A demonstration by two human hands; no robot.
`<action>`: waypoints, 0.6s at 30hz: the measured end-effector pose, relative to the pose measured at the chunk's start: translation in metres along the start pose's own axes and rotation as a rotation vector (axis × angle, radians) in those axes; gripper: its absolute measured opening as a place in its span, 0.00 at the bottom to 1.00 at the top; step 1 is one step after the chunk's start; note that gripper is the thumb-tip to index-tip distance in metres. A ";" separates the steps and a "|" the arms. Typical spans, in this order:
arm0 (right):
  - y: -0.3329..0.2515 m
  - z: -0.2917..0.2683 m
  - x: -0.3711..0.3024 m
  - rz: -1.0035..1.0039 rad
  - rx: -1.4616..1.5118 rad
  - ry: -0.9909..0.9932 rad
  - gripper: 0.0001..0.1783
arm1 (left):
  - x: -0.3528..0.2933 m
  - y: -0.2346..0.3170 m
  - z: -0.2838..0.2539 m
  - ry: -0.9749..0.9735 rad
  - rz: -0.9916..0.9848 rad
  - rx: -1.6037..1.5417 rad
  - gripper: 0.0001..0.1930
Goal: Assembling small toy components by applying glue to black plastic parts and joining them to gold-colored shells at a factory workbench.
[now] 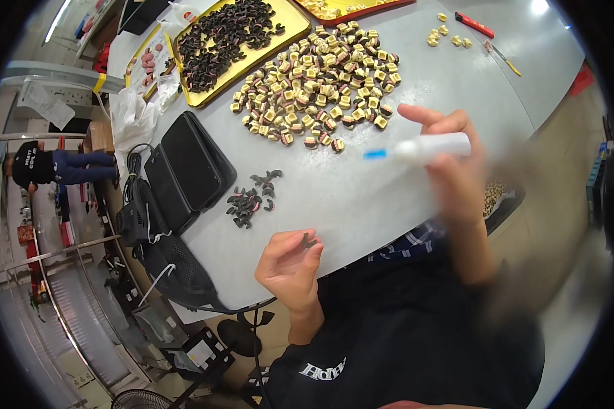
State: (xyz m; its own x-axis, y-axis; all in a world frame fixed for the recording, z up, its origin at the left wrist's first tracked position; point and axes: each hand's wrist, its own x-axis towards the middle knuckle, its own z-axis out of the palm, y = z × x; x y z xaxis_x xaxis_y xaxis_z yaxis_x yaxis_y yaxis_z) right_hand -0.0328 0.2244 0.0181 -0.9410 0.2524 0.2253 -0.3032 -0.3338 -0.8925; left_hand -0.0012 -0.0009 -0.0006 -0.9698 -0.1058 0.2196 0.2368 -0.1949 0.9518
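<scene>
My left hand [286, 273], low over the near edge of the table, pinches a small dark curved piece [309, 240] between thumb and fingertips. My right hand [455, 184], smeared by motion, is raised at the right and grips a white squeeze bottle [438, 147] with a blue tip pointing left. Beyond that tip lies a big heap of small cream blocks [320, 82], many fitted with dark and pink parts. Left of centre, a small loose group of dark curved pieces [245, 204] rests on the grey table [307, 194].
A yellow tray [215, 88] of dark curved pieces stands at the far left, beside a red tray [361, 11] of cream pieces. A tablet-like black device [194, 163] lies at the left. Far right are a red marker-like tool [474, 24] and a few blocks [443, 31]. Another person [54, 165] stands away left.
</scene>
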 end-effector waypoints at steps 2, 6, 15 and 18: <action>0.003 0.015 -0.002 0.048 0.252 0.011 0.19 | 0.000 0.000 0.001 0.000 0.003 -0.007 0.14; 0.010 0.029 -0.007 0.246 0.398 0.084 0.18 | 0.000 0.000 0.002 -0.001 0.008 -0.027 0.14; 0.024 0.047 -0.013 0.330 0.235 0.063 0.26 | 0.001 -0.001 0.001 -0.034 -0.026 0.033 0.14; 0.024 0.052 -0.014 0.307 0.239 0.009 0.25 | 0.005 0.001 0.002 -0.061 0.019 0.096 0.15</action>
State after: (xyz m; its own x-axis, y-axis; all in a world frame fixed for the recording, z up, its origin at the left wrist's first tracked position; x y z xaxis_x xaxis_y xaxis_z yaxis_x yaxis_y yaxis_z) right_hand -0.0341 0.1659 0.0139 -0.9924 0.1153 -0.0422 -0.0353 -0.5970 -0.8014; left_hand -0.0061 0.0009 0.0016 -0.9676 -0.0483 0.2480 0.2517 -0.0992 0.9627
